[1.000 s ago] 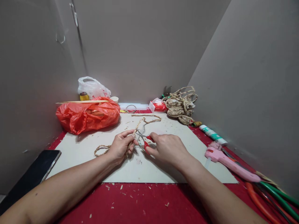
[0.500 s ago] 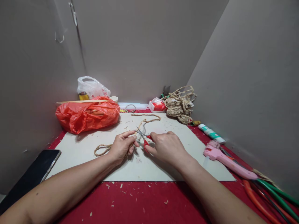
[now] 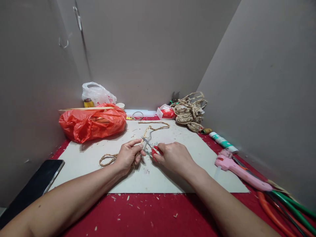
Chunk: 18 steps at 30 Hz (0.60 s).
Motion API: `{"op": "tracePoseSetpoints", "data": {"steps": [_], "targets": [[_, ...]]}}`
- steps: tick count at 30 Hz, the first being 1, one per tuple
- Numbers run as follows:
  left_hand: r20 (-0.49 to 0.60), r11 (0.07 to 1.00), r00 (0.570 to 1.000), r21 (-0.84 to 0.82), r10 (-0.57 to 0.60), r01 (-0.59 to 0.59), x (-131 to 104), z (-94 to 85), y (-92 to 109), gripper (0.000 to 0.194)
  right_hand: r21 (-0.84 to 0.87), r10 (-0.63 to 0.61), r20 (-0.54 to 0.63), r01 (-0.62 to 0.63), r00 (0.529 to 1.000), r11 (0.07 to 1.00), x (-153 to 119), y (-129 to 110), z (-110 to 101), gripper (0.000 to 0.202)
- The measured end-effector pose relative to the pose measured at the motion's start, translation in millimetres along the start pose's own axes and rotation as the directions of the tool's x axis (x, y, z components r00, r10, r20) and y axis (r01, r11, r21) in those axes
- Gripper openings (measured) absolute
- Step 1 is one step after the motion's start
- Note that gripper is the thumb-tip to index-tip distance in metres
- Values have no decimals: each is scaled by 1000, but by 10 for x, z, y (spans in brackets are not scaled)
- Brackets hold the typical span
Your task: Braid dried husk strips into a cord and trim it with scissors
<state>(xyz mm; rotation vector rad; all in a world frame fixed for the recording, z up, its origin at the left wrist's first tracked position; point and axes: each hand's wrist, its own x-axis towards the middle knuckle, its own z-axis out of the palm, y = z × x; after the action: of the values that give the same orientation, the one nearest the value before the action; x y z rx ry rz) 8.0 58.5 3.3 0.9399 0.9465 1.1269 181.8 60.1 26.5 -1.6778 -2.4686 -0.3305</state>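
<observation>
My left hand (image 3: pixel 129 154) pinches a braided straw cord (image 3: pixel 146 132) between thumb and fingers. From there the cord runs away over the white board (image 3: pixel 172 177) and bends back to the left; a loop of it lies left of my wrist. In my right hand (image 3: pixel 175 156) are red-handled scissors (image 3: pixel 148 143), their blades pointing up and left. The blade tips meet the cord just beyond my left fingertips. Whether the blades have cut into it, I cannot tell.
On the left lie an orange plastic bag (image 3: pixel 93 123) and a phone (image 3: pixel 33 187). Coiled straw rope (image 3: pixel 186 113) and a small red-and-white packet (image 3: pixel 166 112) stand at the back right. A pink glue gun (image 3: pixel 243 171) rests on the right, near green-and-orange tool handles (image 3: pixel 291 204). Grey walls surround the red table.
The scissor blades have drawn closer together, and their tips have shifted slightly left along the cord. Both hands stay in nearly the same place.
</observation>
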Motion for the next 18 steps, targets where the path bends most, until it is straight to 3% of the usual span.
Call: {"op": "tracePoseSetpoints", "data": {"steps": [7,18], "targets": [[-6,1000,1000,1,10,-10,-12,12,12,47,-21,10,38,-9,999,1000,-10,-15,-38,27],[19,1000,1000,23,-16,15,-13,8,10,48,53,21,-25,-20,999,998,-14,-9,56,29]]}}
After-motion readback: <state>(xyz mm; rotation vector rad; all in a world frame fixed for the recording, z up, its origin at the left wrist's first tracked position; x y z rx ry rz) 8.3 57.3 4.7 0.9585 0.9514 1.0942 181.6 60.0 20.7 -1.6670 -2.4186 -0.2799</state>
